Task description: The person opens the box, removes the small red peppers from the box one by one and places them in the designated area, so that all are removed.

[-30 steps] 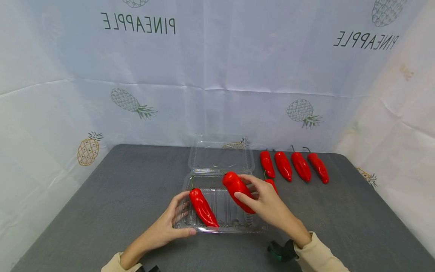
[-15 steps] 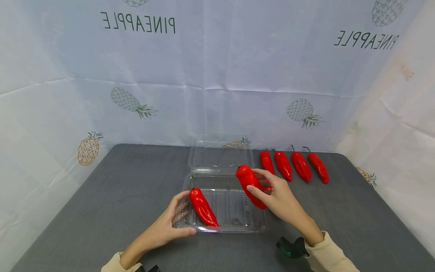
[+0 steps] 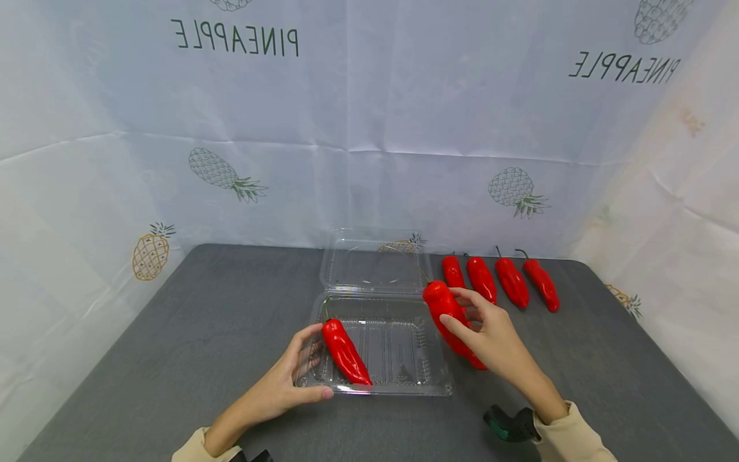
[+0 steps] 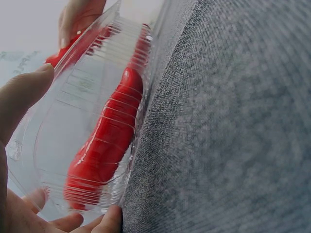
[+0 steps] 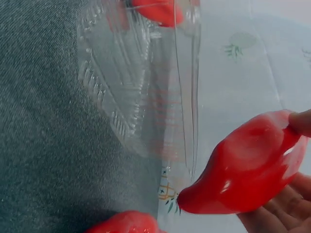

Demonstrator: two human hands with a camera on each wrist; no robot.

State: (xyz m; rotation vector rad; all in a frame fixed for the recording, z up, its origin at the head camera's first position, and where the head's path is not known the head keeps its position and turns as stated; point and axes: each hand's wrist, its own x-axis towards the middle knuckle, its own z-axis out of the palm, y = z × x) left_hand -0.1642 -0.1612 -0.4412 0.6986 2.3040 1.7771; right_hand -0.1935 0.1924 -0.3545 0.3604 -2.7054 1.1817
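My right hand (image 3: 487,330) grips a long red pepper (image 3: 444,314) between thumb and fingers, raised at the right side of the clear plastic container (image 3: 392,390). In the right wrist view this held pepper (image 5: 248,170) points its narrow tip at the container. Part of another red pepper (image 5: 124,225) shows below it. My left hand (image 3: 283,378) holds the container's left front corner, thumb along the front rim and fingers at the side wall. Inside, at the left, a red pepper (image 3: 346,353) lies slanted, stem away from me; the left wrist view shows this pepper (image 4: 104,141) through the ribbed wall.
The container's hinged lid (image 3: 375,263) stands open toward the back. Several red peppers (image 3: 510,282) lie in a row at the back right of the grey table (image 3: 231,321). A white cloth (image 3: 369,109) with pineapple prints hangs behind.
My right hand has carried its pepper to the right, from over the container's inside to its right edge. My left hand, the container and the pepper inside have stayed in place.
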